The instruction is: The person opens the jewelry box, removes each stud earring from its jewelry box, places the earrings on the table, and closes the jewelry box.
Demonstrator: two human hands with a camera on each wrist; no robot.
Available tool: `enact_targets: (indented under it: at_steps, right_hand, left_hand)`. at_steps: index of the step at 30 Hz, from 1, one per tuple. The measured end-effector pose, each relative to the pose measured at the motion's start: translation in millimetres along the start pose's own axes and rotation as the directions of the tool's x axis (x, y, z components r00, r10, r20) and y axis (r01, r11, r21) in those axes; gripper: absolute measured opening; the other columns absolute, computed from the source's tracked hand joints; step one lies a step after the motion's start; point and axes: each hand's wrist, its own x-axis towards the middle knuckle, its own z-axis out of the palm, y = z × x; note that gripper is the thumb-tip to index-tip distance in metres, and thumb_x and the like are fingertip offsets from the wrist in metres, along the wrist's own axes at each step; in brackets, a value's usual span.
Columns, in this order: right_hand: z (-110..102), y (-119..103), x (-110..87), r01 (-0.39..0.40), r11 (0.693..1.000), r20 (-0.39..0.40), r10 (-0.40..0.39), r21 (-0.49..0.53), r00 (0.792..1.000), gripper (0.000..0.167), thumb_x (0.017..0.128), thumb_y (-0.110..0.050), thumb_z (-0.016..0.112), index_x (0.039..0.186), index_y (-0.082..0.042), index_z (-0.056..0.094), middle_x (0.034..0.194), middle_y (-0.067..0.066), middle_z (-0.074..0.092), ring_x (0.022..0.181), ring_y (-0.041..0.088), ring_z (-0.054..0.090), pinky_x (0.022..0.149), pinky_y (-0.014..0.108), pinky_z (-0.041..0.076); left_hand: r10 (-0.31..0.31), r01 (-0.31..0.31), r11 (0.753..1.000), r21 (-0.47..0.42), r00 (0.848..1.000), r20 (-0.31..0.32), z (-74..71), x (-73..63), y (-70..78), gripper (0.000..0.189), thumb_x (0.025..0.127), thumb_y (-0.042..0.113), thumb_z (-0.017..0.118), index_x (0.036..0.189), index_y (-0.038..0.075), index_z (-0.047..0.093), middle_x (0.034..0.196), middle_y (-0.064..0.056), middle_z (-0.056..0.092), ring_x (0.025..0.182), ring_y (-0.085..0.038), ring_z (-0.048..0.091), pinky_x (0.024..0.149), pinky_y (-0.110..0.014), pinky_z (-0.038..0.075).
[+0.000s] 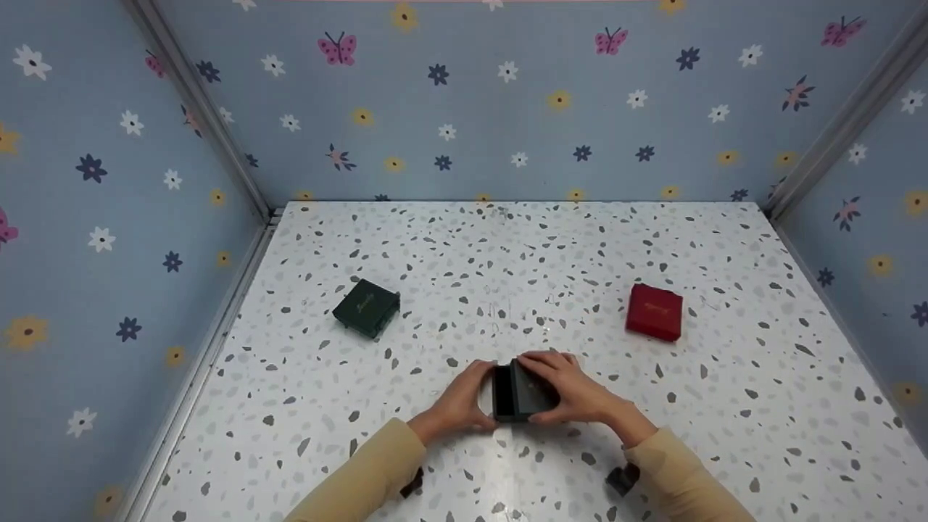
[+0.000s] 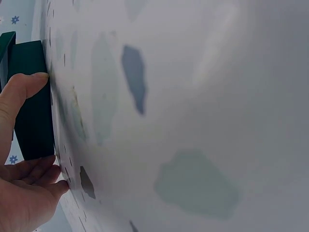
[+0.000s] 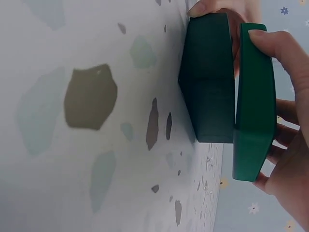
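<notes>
In front of me on the speckled tabletop stands a dark green box, its base (image 1: 503, 395) showing a black inside at the left. The lid (image 1: 535, 390) sits shifted to the right over it. My left hand (image 1: 460, 402) grips the base between thumb and fingers; the left wrist view shows the thumb on one side of the base (image 2: 34, 111) and fingertips at the other, low by the table. With thumb and fingers at opposite edges, my right hand (image 1: 573, 391) holds the lid. A narrow gap parts the lid (image 3: 255, 106) from the base (image 3: 207, 82) in the right wrist view.
A green box (image 1: 367, 308) with gold lettering lies farther back at the left. At the back right is a red box (image 1: 655, 312), also lettered. Flower-patterned panels (image 1: 464, 94) border the tabletop (image 1: 507, 254) at the back and both sides.
</notes>
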Motion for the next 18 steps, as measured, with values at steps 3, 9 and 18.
enact_targets:
  at_steps: [3,9,18]
  right_hand:
    - [2,-2,2.1,0.002,1.000,-0.001,-0.002,-0.006,1.000,0.089,0.064,-0.044,0.073,0.134,-0.005,0.036,0.132,0.008,0.038,0.117,0.020,0.034,0.093,0.042,0.025]
    - [6,-5,6.5,0.005,1.000,0.002,-0.005,-0.017,1.000,0.089,0.064,-0.047,0.072,0.134,-0.005,0.036,0.132,0.009,0.038,0.117,0.020,0.034,0.093,0.042,0.025]
    - [10,-8,14.0,0.004,1.000,0.008,-0.004,-0.024,1.000,0.089,0.065,-0.047,0.071,0.135,-0.005,0.035,0.132,0.009,0.037,0.118,0.020,0.033,0.095,0.043,0.024]
  left_hand:
    - [0.002,-0.002,1.000,0.004,1.000,0.001,-0.1,-0.1,-0.5,0.091,0.047,0.013,0.083,0.124,-0.004,0.039,0.113,-0.006,0.047,0.104,-0.019,0.046,0.095,-0.027,0.034]
    - [0.009,-0.009,1.000,0.009,1.000,0.000,0.2,-0.3,-1.6,0.090,0.047,0.013,0.083,0.124,-0.001,0.040,0.112,-0.006,0.047,0.103,-0.018,0.046,0.094,-0.027,0.034]
    - [0.036,-0.036,0.999,0.005,0.999,-0.009,2.0,0.3,-4.7,0.091,0.046,0.015,0.083,0.125,0.005,0.039,0.113,-0.004,0.047,0.103,-0.014,0.045,0.094,-0.026,0.035]
